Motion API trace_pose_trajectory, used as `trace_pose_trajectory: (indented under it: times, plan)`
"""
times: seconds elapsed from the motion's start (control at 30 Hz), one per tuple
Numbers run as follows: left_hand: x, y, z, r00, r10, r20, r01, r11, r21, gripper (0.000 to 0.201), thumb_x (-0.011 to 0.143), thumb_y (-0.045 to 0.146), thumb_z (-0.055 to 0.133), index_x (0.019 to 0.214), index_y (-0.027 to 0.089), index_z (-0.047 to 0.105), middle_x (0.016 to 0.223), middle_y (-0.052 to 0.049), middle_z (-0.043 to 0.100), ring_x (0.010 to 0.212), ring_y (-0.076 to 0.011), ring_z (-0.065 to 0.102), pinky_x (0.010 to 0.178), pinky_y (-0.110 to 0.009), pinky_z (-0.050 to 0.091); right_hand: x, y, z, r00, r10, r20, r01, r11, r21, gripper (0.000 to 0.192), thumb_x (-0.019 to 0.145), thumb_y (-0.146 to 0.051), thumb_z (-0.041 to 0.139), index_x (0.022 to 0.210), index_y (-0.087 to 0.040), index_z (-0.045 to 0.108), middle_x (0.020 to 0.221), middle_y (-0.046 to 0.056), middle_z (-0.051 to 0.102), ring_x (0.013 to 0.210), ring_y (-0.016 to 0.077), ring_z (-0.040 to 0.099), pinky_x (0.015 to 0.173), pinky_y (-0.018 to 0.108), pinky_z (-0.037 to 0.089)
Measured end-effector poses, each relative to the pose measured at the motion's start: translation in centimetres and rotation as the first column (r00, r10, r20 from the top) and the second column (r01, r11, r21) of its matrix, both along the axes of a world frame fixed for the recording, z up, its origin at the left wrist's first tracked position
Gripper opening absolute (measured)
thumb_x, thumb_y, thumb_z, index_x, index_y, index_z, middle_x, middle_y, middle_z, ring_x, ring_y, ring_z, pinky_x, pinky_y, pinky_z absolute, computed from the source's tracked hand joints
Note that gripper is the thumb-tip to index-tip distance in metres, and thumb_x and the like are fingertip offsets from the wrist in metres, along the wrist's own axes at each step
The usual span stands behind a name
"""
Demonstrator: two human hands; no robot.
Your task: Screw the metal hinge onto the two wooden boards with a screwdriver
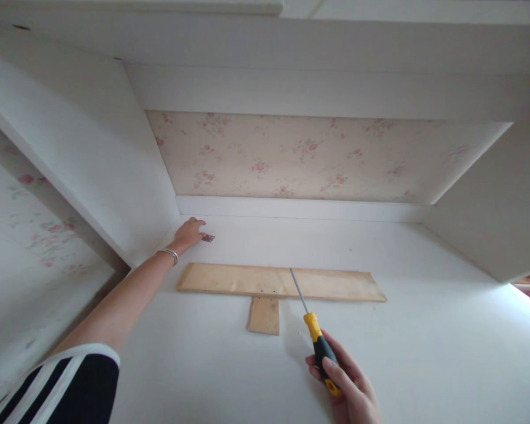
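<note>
My left hand (189, 232) reaches far into a white cabinet recess, fingers bent and resting on the white panel beside a small dark metal piece (208, 238). I cannot tell whether the fingers pinch anything. A bracelet sits on that wrist. My right hand (347, 383) grips a screwdriver (317, 335) with a yellow and black handle; its thin shaft points up toward a long wooden board (229, 279). A short wooden piece (264, 315) joins the board at its middle, forming a T.
White cabinet walls (115, 176) close in on the left and right. A floral wallpaper panel (318, 156) forms the back. More floral wallpaper (30, 235) shows outside at left. Bright light enters at the right edge.
</note>
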State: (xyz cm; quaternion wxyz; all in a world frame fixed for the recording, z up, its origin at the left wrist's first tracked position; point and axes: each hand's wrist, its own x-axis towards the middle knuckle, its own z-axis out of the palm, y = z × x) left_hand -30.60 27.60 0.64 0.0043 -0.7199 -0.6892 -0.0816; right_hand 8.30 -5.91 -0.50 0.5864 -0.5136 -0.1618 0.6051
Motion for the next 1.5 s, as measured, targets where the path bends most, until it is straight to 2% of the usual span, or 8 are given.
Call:
trace_pose_trajectory:
  times: [0.17, 0.27, 0.43, 0.6, 0.8, 0.97, 1.17, 1.5]
  plan:
    - [1.2, -1.5, 1.2, 0.999, 0.02, 0.031, -0.023, 0.996, 0.08, 0.032, 0.083, 0.031, 0.046, 0.107, 0.018, 0.063, 0.111, -0.008, 0.057, 0.101, -0.0202, 0.056, 0.09, -0.028, 0.041, 0.1, 0.0, 0.1, 1.0, 0.0, -0.018, 0.0, 1.0, 0.001, 0.049, 0.061, -0.041, 0.077, 0.106, -0.024, 0.068, 0.09, 0.007, 0.07, 0.083, 0.0226, 0.064, 0.08, 0.034, 0.047]
    - [4.1, -4.8, 2.4, 0.981, -0.171, 0.091, 0.162, 0.982, 0.093, 0.033, 0.089, 0.033, 0.038, 0.098, 0.018, 0.066, 0.104, -0.007, 0.061, 0.095, -0.0189, 0.057, 0.089, -0.029, 0.041, 0.3, 0.1, 0.0, 0.999, 0.008, -0.048, -0.008, 1.0, -0.005, 0.047, 0.061, -0.04, 0.078, 0.105, -0.025, 0.069, 0.086, 0.007, 0.07, 0.082, 0.0224, 0.064, 0.08, 0.033, 0.047]
    - [10.4, -12.2, 4.5, 0.714, -0.691, 0.108, 0.7, 0.709, -0.085, 0.058, 0.072, 0.061, 0.058, 0.119, 0.027, 0.057, 0.13, -0.007, 0.049, 0.121, -0.0246, 0.042, 0.102, -0.033, 0.029, 0.6, 0.0, -0.5, 0.997, 0.024, -0.069, -0.024, 1.0, -0.009, 0.049, 0.062, -0.038, 0.077, 0.108, -0.024, 0.067, 0.094, 0.006, 0.07, 0.086, 0.0215, 0.063, 0.081, 0.032, 0.047]
    - [14.0, -13.8, 4.7, 0.609, -0.785, 0.112, 0.788, 0.583, -0.199, 0.076, 0.06, 0.061, 0.067, 0.126, 0.027, 0.05, 0.123, -0.007, 0.054, 0.112, -0.0245, 0.049, 0.096, -0.031, 0.034, 0.6, -0.4, -0.5, 0.997, 0.029, -0.072, -0.028, 0.999, 0.023, 0.05, 0.064, -0.035, 0.077, 0.111, -0.024, 0.065, 0.1, 0.005, 0.069, 0.086, 0.0199, 0.063, 0.082, 0.03, 0.047]
    - [15.8, -12.1, 5.1, 0.582, -0.811, 0.062, 0.787, 0.542, -0.295, 0.062, 0.054, 0.046, 0.071, 0.109, 0.021, 0.056, 0.102, -0.005, 0.059, 0.091, -0.021, 0.057, 0.079, -0.027, 0.043, 0.7, -0.5, -0.5, 0.995, 0.061, -0.073, -0.058, 0.998, 0.04, 0.055, 0.068, -0.035, 0.074, 0.119, -0.019, 0.059, 0.098, 0.007, 0.069, 0.088, 0.0197, 0.063, 0.085, 0.031, 0.045]
    - [16.0, -8.8, 7.0, 0.574, -0.817, -0.05, 0.768, 0.559, -0.314, 0.059, 0.05, 0.036, 0.071, 0.105, 0.02, 0.058, 0.1, -0.006, 0.057, 0.089, -0.0215, 0.056, 0.078, -0.027, 0.043, 0.9, -0.5, -0.4, 0.994, 0.079, -0.071, -0.077, 0.997, 0.029, 0.06, 0.068, -0.036, 0.074, 0.123, -0.019, 0.056, 0.097, 0.006, 0.069, 0.088, 0.0197, 0.063, 0.085, 0.031, 0.044]
    - [13.5, -1.6, 8.5, 0.677, -0.724, -0.133, 0.679, 0.684, -0.267, 0.063, 0.055, 0.034, 0.068, 0.115, 0.02, 0.057, 0.108, -0.007, 0.056, 0.097, -0.0224, 0.053, 0.086, -0.027, 0.039, 0.5, -0.2, 0.0, 0.998, 0.033, -0.061, -0.033, 0.999, -0.003, 0.058, 0.066, -0.038, 0.074, 0.119, -0.019, 0.059, 0.093, 0.007, 0.069, 0.088, 0.0195, 0.063, 0.083, 0.03, 0.045]
    - [6.7, 6.3, 6.6, 0.847, -0.525, -0.084, 0.49, 0.832, -0.26, 0.081, 0.052, 0.03, 0.068, 0.13, 0.021, 0.047, 0.123, -0.007, 0.051, 0.11, -0.0231, 0.047, 0.095, -0.029, 0.036, 0.5, 0.6, 0.1, 0.999, -0.011, -0.033, 0.008, 0.994, -0.109, 0.064, 0.06, -0.045, 0.075, 0.115, -0.016, 0.062, 0.082, 0.009, 0.069, 0.081, 0.0232, 0.064, 0.083, 0.035, 0.046]
